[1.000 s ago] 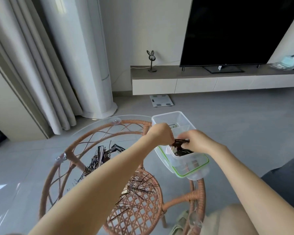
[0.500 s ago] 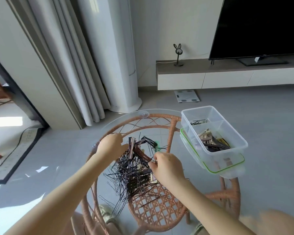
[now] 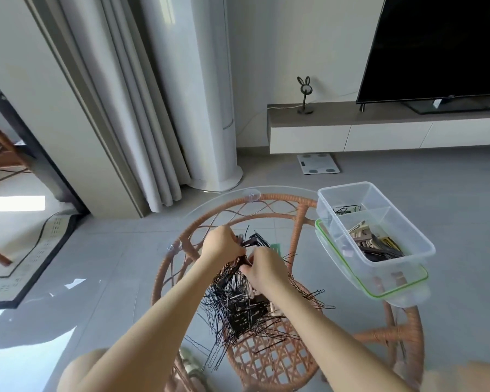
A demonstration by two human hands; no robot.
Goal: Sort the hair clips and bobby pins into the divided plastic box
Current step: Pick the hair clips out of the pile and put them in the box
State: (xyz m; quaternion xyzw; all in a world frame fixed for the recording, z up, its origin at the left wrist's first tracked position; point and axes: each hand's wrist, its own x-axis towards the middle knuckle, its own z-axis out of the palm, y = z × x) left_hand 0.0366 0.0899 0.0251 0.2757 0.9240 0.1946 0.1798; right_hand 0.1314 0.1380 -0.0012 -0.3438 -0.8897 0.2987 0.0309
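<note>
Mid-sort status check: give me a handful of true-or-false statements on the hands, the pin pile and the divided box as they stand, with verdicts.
1. Both the left hand and the right hand have their fingers curled into the pile of bobby pins on the glass tabletop. True.
2. The divided plastic box is empty. False: its far compartment holds a few black bobby pins and its near one holds hair clips.
3. The box stands to the right of the pile. True.
4. The right hand is over the box. False: it is at the pile.
5. The box is closed. False: it is open and sits on the green-rimmed lid.
</note>
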